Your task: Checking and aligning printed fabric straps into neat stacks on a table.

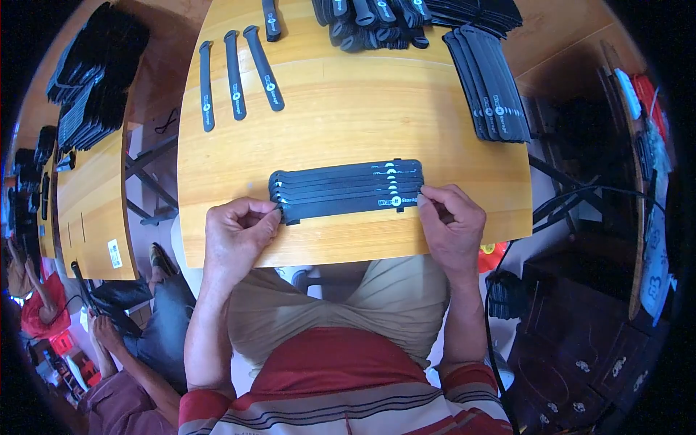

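Stack of black straps point(346, 188) lies flat across the near middle of the wooden counter point(348, 109). Left hand point(239, 235): grip closed, fingers pinching the stack's left end. Right hand point(453, 217): grip closed, thumb and fingers pinching the right end. Three single straps point(235, 76) lie far left; a fanned bundle of straps point(489, 83) far right; loose pile point(377, 22) at the far edge.

Black straps point(346, 188) with white print between fingers point(270, 212); worktop point(348, 109) honey-yellow wood grain beyond fingers; shirt point(341, 399) red with grey stripes.
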Demonstrator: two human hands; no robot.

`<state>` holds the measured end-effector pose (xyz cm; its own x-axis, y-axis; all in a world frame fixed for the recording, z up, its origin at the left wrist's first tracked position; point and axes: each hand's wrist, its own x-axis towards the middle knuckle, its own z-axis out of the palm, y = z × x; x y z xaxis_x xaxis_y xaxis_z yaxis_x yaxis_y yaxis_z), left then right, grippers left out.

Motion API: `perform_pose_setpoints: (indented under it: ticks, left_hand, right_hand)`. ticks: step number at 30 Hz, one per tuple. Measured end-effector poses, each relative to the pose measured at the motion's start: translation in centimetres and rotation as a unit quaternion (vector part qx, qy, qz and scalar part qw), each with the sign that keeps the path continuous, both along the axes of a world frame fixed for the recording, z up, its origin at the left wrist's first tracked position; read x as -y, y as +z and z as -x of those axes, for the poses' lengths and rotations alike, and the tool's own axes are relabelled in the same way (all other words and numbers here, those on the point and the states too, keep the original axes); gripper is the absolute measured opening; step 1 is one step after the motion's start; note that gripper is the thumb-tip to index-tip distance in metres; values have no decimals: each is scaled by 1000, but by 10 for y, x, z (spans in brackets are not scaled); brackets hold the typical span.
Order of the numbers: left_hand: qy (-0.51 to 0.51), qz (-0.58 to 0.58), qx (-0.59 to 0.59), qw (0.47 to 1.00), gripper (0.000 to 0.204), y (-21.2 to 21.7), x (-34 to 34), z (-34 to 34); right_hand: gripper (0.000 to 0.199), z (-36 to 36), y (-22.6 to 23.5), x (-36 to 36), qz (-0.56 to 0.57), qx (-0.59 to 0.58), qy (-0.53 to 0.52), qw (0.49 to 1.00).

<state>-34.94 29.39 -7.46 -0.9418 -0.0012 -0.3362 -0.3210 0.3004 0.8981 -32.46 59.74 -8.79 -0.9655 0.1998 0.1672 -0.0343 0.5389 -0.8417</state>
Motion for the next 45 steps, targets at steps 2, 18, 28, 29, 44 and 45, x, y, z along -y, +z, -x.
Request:
perform_pose_setpoints:
  ticks: [2, 18, 28, 29, 44, 45]
  left_hand:
    - [2, 2, 1, 1000, 5, 0, 0, 0]
    - [23, 1, 13, 1000, 8, 0, 0, -2]
    - [3, -2, 7, 1000, 8, -3, 2, -1]
    - [0, 1, 5, 1000, 8, -3, 2, -1]
    - [-9, 10, -5, 1000, 8, -6, 5, -1]
    - [-9, 16, 4, 1000, 9, -6, 5, -1]
  right_hand:
    - [10, 0, 0, 0, -1, 7, -2, 1000]
    - [9, -1, 1, 2, -19, -10, 0, 1000]
    - [9, -1, -4, 2, -3, -4, -9, 1000]
    - [9, -2, -4, 2, -2, -4, -8, 1000]
    - [9, -1, -5, 1, -23, -21, 5, 1000]
    - [9, -1, -6, 1, -14, -23, 5, 1000]
